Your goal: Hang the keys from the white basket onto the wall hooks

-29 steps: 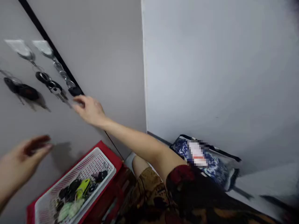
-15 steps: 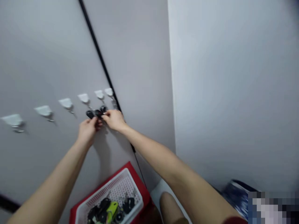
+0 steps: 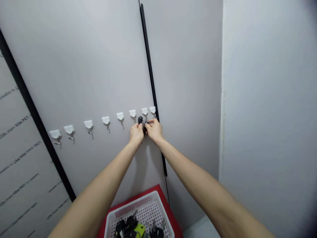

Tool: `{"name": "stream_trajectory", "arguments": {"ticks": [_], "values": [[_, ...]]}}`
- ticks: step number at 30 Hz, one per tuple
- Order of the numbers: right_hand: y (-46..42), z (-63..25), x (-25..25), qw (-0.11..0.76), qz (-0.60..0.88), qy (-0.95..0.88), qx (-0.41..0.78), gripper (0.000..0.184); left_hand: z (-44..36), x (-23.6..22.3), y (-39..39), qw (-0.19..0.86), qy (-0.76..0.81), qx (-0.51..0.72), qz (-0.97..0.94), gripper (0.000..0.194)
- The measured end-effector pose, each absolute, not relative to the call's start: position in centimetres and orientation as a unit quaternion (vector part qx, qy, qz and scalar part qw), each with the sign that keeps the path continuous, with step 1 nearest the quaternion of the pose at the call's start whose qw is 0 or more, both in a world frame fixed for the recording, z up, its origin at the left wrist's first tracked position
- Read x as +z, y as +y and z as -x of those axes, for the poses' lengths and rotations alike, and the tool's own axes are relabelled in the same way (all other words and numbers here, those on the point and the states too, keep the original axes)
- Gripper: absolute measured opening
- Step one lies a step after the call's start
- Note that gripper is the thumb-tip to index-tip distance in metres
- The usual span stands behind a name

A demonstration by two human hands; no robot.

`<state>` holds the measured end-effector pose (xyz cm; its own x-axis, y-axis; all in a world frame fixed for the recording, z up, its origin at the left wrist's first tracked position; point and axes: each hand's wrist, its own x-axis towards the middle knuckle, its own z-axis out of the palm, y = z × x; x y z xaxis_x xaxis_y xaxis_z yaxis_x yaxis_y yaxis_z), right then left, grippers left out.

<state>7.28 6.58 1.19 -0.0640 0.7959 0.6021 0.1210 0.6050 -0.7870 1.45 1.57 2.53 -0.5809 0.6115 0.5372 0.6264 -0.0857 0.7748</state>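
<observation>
Black-headed keys [image 3: 140,120] are bunched between my two hands, close against the pale cabinet door [image 3: 99,66]. My left hand [image 3: 136,133] pinches the bunch from the left. From the right, my right hand [image 3: 155,130] grips it with thumb and forefinger; the fingers partly cover the keys and any ring. Just above the fingertips sits a white wall hook [image 3: 144,111], its metal end close to the bunch. I cannot tell whether the keys touch that hook. The rightmost hook [image 3: 152,109] is right above my right hand.
Several more white hooks [image 3: 88,124] run leftward in a row. Below, a white plastic basket [image 3: 135,209] holds black-headed keys and a yellow-green item [image 3: 140,229]; it rests on a red surface [image 3: 170,211]. Long black strips [image 3: 148,56] edge the door. A wall [image 3: 267,115] stands right.
The view has swung left, so the hooks, hands and basket appear farther right and more hooks show. Both hands stay on the keys, now closer together below the second hook from the right.
</observation>
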Motion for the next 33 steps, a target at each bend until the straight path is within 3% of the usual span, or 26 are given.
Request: {"name": "stream_trajectory", "arguments": {"ticks": [4,9,12,19,23,28,33], "values": [[6.6,-7.1,0.8,0.587,0.333,-0.651,0.348,0.038,-2.2,2.0,1.5,0.114,-0.727,-0.494,0.463,0.026],[7.1,-7.5,1.6,0.574,0.352,-0.677,0.298,0.019,-2.3,2.3,1.0,0.191,-0.704,-0.485,0.483,0.029],[7.3,-8.1,2.5,0.599,0.361,-0.676,0.232,0.018,-2.1,2.9,0.8,0.182,-0.667,-0.524,0.497,0.029],[6.9,-8.7,6.1,0.596,0.294,-0.715,0.215,0.023,-0.2,3.1,-1.4,0.079,-0.605,-0.602,0.515,0.027],[5.3,-9.1,3.5,0.462,0.230,-0.821,0.245,0.021,1.2,-1.3,-4.2,0.003,-0.647,-0.527,0.551,0.027],[1.8,-9.2,-7.2,0.218,0.220,-0.895,0.322,0.018,1.7,-11.5,-7.5,-0.093,-0.729,-0.401,0.547,0.030],[-0.5,-8.7,-15.6,0.103,0.256,-0.897,0.344,0.019,1.4,-18.9,-9.9,-0.148,-0.753,-0.336,0.546,0.030]]}}
